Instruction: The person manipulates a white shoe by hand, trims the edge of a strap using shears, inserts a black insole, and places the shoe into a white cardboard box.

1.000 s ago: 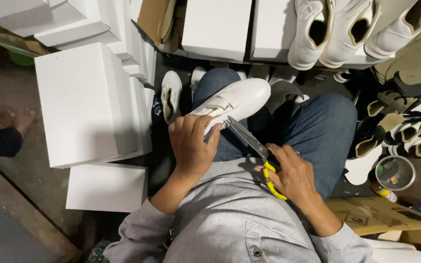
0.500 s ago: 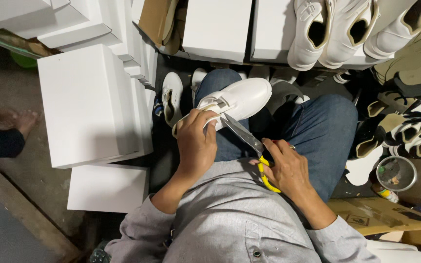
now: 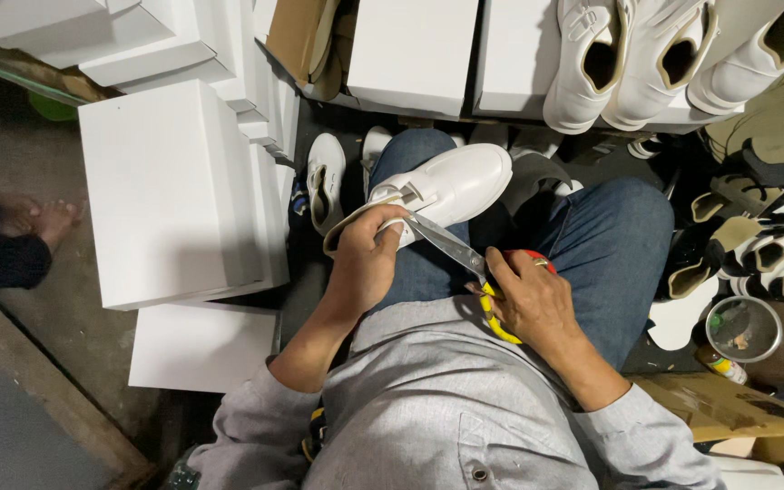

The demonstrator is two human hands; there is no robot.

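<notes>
A white shoe lies across my left knee with its toe pointing right. My left hand grips its heel end and opening. My right hand holds scissors with yellow and red handles. The steel blades reach up-left to the shoe's edge near my left thumb. I sit in blue jeans and a grey shirt.
White boxes are stacked at left, with a flat one on the floor. More white shoes stand on boxes at the top. Another white shoe lies beside my knee. Shoe parts and a small container sit right. A person's bare foot is far left.
My left hand has shifted slightly along the shoe's heel. The scissor blades have moved closer to the shoe's edge. The shoe stays on my knee.
</notes>
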